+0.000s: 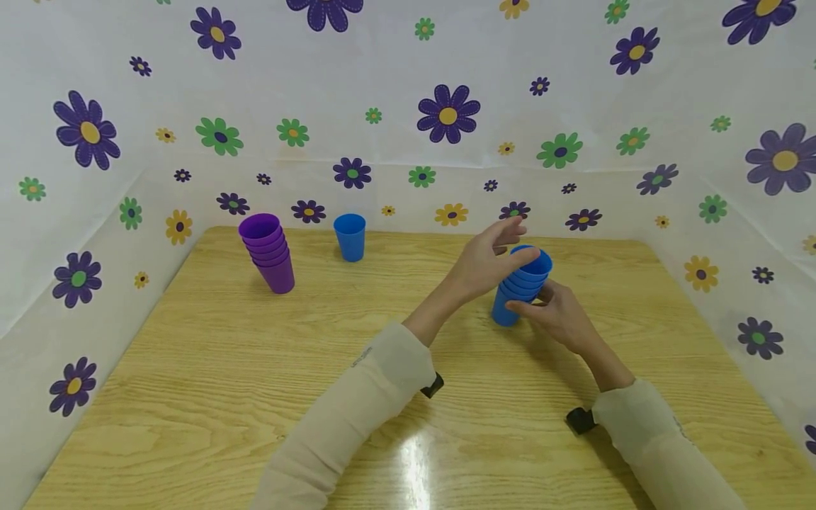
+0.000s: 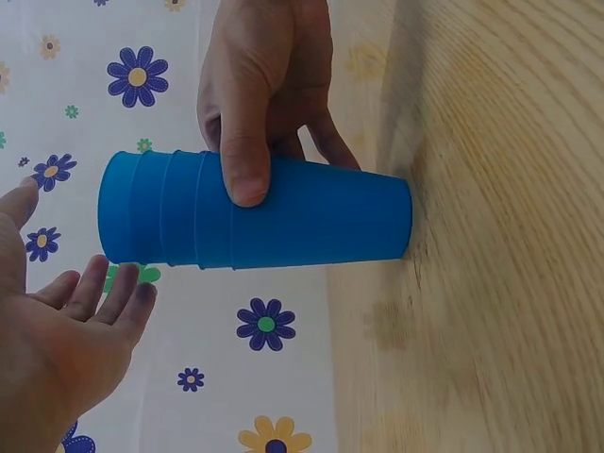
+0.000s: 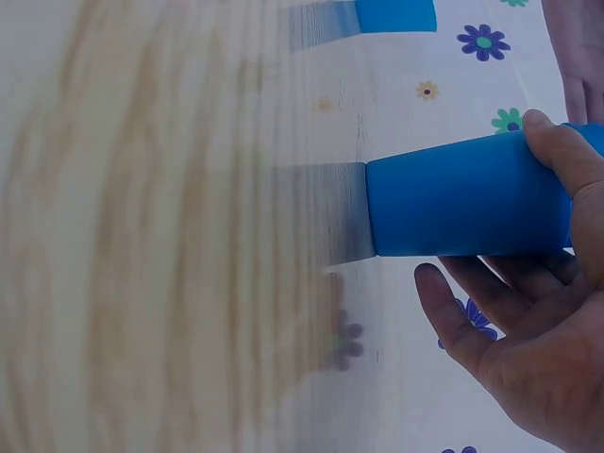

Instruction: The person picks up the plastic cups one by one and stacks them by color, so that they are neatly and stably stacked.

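A stack of nested blue cups (image 1: 506, 310) stands upright on the right part of the table. My right hand (image 1: 564, 316) holds it from the right side, thumb across the near wall and fingers round the far side. In the left wrist view the thumb presses just below the lowest rim of the stack (image 2: 321, 217). My left hand (image 1: 484, 262) is up by the top rim, its fingers spread and extended, gripping nothing. The right wrist view shows the base of the stack (image 3: 453, 203) at the tabletop.
A single blue cup (image 1: 351, 239) stands upright near the back edge of the wooden table (image 1: 255, 382). Left of it is a stack of nested purple cups (image 1: 277, 275). A white flower-patterned cloth (image 1: 370, 64) hangs behind the table and along both sides.
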{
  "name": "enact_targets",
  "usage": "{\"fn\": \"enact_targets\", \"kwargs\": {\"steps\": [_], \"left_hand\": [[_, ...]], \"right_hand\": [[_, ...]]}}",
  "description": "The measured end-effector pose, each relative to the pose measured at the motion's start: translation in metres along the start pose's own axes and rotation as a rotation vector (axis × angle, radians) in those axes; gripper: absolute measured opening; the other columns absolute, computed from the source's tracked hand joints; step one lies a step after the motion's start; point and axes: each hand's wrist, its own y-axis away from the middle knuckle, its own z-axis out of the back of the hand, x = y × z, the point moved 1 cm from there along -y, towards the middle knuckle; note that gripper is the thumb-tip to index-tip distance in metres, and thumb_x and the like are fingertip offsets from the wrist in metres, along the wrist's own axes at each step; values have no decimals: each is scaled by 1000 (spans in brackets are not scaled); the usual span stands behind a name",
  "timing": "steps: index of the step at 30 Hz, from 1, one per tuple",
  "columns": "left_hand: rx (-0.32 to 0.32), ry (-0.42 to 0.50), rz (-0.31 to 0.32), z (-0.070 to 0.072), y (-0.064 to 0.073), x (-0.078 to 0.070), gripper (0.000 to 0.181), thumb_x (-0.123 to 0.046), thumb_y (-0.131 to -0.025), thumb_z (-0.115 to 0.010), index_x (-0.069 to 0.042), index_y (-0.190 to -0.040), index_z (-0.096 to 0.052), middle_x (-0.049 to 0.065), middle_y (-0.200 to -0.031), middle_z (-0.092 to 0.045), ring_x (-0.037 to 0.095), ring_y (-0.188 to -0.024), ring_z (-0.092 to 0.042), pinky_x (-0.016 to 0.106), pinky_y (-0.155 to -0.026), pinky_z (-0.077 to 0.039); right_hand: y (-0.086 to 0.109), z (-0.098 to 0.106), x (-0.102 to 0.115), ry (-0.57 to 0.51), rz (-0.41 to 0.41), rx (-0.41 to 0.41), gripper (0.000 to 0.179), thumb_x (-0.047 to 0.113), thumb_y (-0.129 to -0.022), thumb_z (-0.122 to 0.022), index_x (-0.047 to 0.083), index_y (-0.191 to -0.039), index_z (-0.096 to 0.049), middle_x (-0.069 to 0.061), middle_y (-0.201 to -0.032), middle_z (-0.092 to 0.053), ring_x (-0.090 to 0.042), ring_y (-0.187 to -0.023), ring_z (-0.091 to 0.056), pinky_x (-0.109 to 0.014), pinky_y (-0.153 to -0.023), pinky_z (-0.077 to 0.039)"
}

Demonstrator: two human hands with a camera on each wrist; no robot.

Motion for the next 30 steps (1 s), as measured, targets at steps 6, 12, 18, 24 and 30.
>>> {"fn": "enact_targets", "kwargs": {"steps": [6,12,18,24,30], "left_hand": [[-10,-18,-1,6,4,5,65,-32,-102,-67,-9,-157,-41,9,-150,-55,16,-136,-53,27,-109,-45],[-29,-41,-8,17,7,12,64,-32,-103,-65,-9,-157,-41,9,-149,-56,18,-134,-54,25,-107,-46],[-56,-44,-11,32,10,17,63,-30,-103,-66,-6,-157,-42,10,-148,-56,22,-134,-55,26,-106,-47],[-82,-64,-3,54,15,23,63,-29,-103,-66,-6,-157,-41,11,-148,-55,24,-134,-54,28,-108,-47],[-138,-91,15,79,22,29,63,-29,-103,-67,-5,-156,-43,10,-147,-57,21,-132,-55,29,-107,-48]], "right_hand": [[0,0,0,-7,-17,0,68,20,-99,-73,-6,-152,-38,-31,-144,-54,-48,-132,-53,-65,-109,-40],[0,0,0,-9,-15,-12,66,20,-98,-73,-7,-149,-42,-30,-142,-56,-47,-131,-54,-65,-109,-41],[-1,-1,-2,3,-11,-15,66,20,-99,-73,-7,-150,-42,-31,-141,-56,-48,-130,-54,-67,-107,-41],[0,-2,-1,1,-13,-13,66,21,-99,-73,-6,-150,-41,-30,-142,-55,-48,-131,-53,-68,-107,-41],[1,-2,1,13,-18,-13,65,21,-99,-73,-8,-149,-42,-31,-141,-56,-48,-131,-53,-68,-107,-41]]}}
